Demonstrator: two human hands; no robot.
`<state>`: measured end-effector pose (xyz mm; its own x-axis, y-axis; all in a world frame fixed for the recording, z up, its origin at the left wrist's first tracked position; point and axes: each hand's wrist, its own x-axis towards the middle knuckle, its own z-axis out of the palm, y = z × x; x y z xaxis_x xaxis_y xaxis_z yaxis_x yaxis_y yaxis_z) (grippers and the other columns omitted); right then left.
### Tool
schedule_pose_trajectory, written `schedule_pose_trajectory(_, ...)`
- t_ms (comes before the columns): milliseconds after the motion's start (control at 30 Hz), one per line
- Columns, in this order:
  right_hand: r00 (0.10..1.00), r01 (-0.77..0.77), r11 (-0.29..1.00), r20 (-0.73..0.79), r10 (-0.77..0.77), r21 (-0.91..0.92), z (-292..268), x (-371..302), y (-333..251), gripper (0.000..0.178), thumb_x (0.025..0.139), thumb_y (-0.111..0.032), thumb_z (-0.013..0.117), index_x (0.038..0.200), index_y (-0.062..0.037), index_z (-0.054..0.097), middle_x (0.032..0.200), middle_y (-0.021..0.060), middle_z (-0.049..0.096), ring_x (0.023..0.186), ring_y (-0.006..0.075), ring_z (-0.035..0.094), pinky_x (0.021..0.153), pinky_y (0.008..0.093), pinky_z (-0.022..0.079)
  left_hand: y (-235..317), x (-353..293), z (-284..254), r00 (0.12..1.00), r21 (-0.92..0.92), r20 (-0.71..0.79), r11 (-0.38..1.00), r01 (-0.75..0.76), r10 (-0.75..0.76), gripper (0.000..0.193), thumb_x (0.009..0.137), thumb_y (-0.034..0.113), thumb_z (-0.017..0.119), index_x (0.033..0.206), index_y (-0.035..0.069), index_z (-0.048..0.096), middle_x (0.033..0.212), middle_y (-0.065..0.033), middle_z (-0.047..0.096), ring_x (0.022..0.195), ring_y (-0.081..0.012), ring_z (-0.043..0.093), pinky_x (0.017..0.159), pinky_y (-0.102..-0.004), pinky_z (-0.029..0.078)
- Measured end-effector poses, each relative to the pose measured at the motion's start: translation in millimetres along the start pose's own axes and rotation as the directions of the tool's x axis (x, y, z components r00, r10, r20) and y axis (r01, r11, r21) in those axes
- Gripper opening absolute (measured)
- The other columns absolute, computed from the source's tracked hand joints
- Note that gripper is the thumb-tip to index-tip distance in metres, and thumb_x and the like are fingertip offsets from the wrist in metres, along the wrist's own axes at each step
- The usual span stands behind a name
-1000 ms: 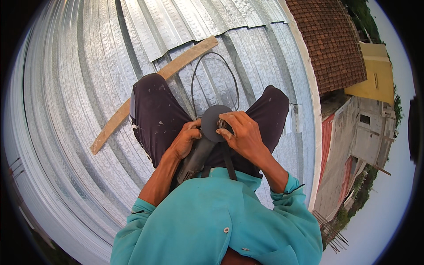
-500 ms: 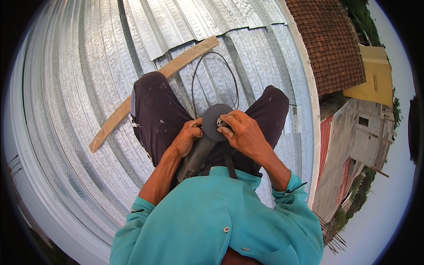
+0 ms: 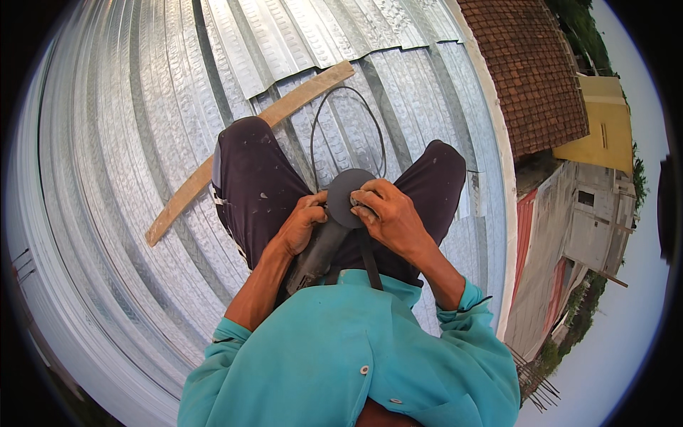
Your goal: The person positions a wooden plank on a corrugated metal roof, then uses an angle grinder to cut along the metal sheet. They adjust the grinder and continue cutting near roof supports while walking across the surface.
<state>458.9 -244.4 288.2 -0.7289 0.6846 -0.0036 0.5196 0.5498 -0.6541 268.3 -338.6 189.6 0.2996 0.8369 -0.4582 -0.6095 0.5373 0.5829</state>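
Note:
An angle grinder (image 3: 316,257) with a dark body lies against my lap, its head pointing away from me. On that head sits a flat grey disc (image 3: 343,193). My left hand (image 3: 304,222) is closed around the grinder's head at the disc's left edge. With bent fingers, my right hand (image 3: 388,215) pinches the small metal nut (image 3: 355,203) at the disc's centre, which the fingertips mostly cover. A black cord (image 3: 313,142) loops on the metal sheeting beyond the disc.
Ribbed metal roof sheets (image 3: 107,178) spread beneath and around me. A wooden plank (image 3: 181,206) lies slantwise past my knees. To the right runs the roof's pale edge (image 3: 506,213), with a drop beyond it, a tiled roof (image 3: 523,71) and a yellow wall (image 3: 601,128).
My right fingers have turned slightly and now cover more of the nut. The left hand keeps its hold on the grinder.

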Motion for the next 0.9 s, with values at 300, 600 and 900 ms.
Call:
schedule_pose_trajectory(300, 1.0, -0.017, 1.0, 0.01, 0.017, 0.026, -2.0, 0.0, -2.3, 0.024, 0.085, -0.003, 0.078, 0.108, -0.0023, 0.071, 0.106, 0.014, 0.067, 0.09, 0.0335, 0.071, 0.075, 0.0403, 0.06, 4.0, -1.1, 3.7, 0.999, 0.035, -0.036, 0.999, -0.017, 0.018, 0.067, 0.071, 0.013, 0.051, 0.134, -0.007, 0.06, 0.117, -0.0099, 0.065, 0.103, -0.0157, 0.06, 0.094, -0.0268, 0.048)
schedule_pose_trajectory(600, 0.998, -0.042, 0.998, 0.044, 0.044, -0.049, -2.9, 3.8, -4.9, 0.024, 0.086, -0.005, 0.078, 0.109, -0.0023, 0.072, 0.102, 0.0145, 0.066, 0.087, 0.0336, 0.07, 0.074, 0.0415, 0.059, 8.2, -0.8, 8.0, 0.997, 0.007, -0.069, 1.0, -0.015, 0.015, 0.067, 0.07, 0.011, 0.05, 0.133, -0.009, 0.061, 0.114, -0.0095, 0.065, 0.099, -0.014, 0.058, 0.09, -0.0246, 0.047)
schedule_pose_trajectory(900, 0.999, 0.014, 0.999, 0.034, -0.013, -0.028, -2.9, 5.9, 2.0, 0.025, 0.084, -0.005, 0.078, 0.107, -0.0019, 0.07, 0.107, 0.0137, 0.064, 0.093, 0.0342, 0.068, 0.079, 0.0435, 0.057, 5.0, 2.2, 7.0, 0.998, 0.012, -0.061, 1.0, -0.017, 0.018, 0.067, 0.07, 0.01, 0.051, 0.133, -0.009, 0.061, 0.112, -0.0092, 0.065, 0.096, -0.014, 0.058, 0.088, -0.0242, 0.047)
